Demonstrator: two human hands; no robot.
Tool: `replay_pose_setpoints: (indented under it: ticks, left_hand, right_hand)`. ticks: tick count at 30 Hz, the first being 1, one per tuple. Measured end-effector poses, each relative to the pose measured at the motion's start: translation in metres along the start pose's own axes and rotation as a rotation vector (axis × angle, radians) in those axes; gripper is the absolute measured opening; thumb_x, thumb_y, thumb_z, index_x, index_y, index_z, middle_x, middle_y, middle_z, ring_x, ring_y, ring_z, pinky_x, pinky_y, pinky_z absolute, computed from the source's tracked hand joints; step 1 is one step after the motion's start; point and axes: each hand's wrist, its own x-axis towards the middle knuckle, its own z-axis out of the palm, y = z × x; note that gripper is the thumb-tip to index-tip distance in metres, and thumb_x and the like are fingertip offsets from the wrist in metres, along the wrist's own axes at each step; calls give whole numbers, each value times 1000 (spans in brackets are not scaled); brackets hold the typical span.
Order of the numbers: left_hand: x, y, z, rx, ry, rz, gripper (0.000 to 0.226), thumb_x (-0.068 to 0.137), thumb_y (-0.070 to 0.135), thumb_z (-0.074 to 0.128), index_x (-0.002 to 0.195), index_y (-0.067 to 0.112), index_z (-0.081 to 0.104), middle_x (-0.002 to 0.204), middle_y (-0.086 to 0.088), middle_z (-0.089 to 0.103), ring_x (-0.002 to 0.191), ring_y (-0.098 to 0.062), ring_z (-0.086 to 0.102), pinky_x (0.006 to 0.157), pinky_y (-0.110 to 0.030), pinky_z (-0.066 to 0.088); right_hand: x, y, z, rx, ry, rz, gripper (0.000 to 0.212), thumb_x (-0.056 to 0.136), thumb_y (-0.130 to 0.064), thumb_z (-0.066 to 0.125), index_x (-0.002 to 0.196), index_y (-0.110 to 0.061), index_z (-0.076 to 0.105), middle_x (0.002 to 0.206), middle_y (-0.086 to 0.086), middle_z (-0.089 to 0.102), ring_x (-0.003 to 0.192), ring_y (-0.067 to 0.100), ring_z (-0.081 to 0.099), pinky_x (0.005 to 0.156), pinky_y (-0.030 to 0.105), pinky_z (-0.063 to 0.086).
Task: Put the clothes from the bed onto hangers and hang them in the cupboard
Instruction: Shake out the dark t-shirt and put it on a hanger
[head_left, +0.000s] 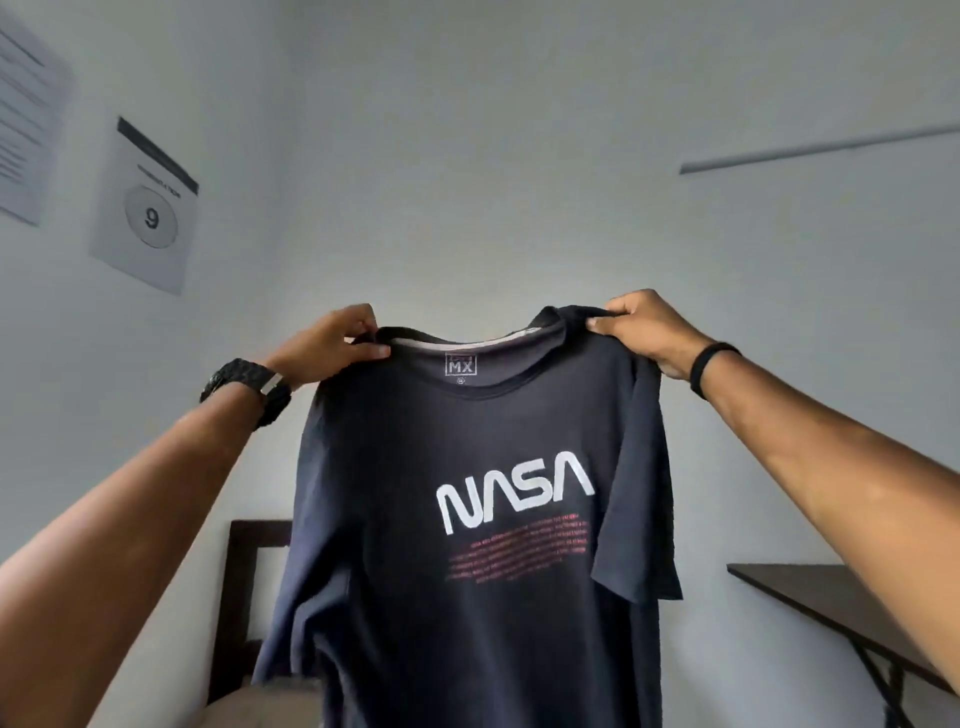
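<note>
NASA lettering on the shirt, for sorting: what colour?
White, on the navy shirt; head view.

Pale wall bearing two printed sheets at left: one sheet shows a circled 9, the other sheet lines of text (illegible). Dark wooden headboard below; dark tabletop at right.

The head camera is looking forward and slightly upward, close behind a held-up shirt, facing a wall.
</note>
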Motion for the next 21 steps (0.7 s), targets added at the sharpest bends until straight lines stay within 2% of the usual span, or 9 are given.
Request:
replay_pose_setpoints:
  ticks: [2, 4, 6, 8, 10, 12, 14, 17, 21]
  left_hand:
    - [7, 15, -12, 109, 4, 39, 24, 80, 38, 65, 77, 18, 52, 76, 0, 51, 78, -20, 48, 72, -34, 37]
    - [6, 35, -24, 30, 11, 21, 29, 88, 27, 65, 79, 4, 51, 72, 0, 50, 73, -19, 48, 64, -29, 42]
    - [2, 54, -40, -85, 5, -37, 18, 93, 17, 59, 81, 4, 55, 68, 5, 56, 66, -15, 52, 55, -25, 49]
    - [-1, 72, -57, -124, -13, -47, 19, 94, 20, 57, 95, 1, 61, 80, -4, 64, 69, -17, 56, 53, -26, 48]
    - [-2, 90, -79, -177, -3, -11, 29, 95, 24, 55, 102, -4, 61, 91, -14, 65, 73, -19, 60, 59, -26, 50]
    - [0, 112, -101, -289, 55, 25, 30, 96, 28, 52, 94, 0, 62, 85, -12, 64, 64, -12, 62, 56, -21, 52]
    - [4, 135, -122, -409, 103, 43, 30, 96, 32, 51, 94, 5, 64, 81, -8, 68, 62, -11, 65, 57, -21, 55]
    - [10, 150, -136, -407, 168, 26, 34, 95, 37, 52, 93, 7, 67, 78, -2, 73, 65, -13, 68, 59, -21, 56]
    - [7, 127, -114, -280, -3, -81, 33, 91, 37, 55, 90, 7, 69, 83, -5, 73, 66, -13, 69, 61, -22, 56]
  right_hand:
    - [-8, -20, -10, 31, -103, 19, 13, 90, -16, 65, 81, -7, 65, 72, 4, 62, 63, 15, 56, 52, 20, 48]
    - [-19, -38, -22, 59, -236, 43, 13, 88, -17, 67, 90, -4, 67, 73, 5, 66, 58, 12, 59, 49, 18, 50]
    - [-30, -55, -36, 60, -345, 67, 14, 88, -17, 66, 93, -4, 66, 75, 6, 67, 56, 11, 62, 50, 19, 52]
    - [-34, -70, -53, 80, -399, 68, 15, 89, -16, 64, 97, -4, 65, 81, 8, 69, 58, 10, 65, 53, 20, 54]
    - [-35, -88, -71, 124, -383, 18, 22, 88, -19, 65, 104, -5, 66, 93, 10, 72, 68, 12, 68, 61, 21, 58]
    - [-31, -111, -88, 183, -317, -64, 30, 84, -25, 67, 108, -6, 67, 99, 9, 71, 74, 14, 67, 68, 22, 56]
    - [-25, -133, -100, 257, -253, -142, 30, 79, -28, 68, 101, -8, 67, 93, 5, 71, 71, 11, 67, 67, 19, 55]
    - [-20, -151, -103, 313, -226, -206, 12, 85, -21, 63, 89, -11, 65, 78, 0, 72, 62, 8, 67, 60, 18, 56]
    - [-17, -121, -77, 239, -383, -57, 20, 86, -15, 63, 103, -4, 64, 91, 9, 71, 72, 16, 69, 70, 25, 59]
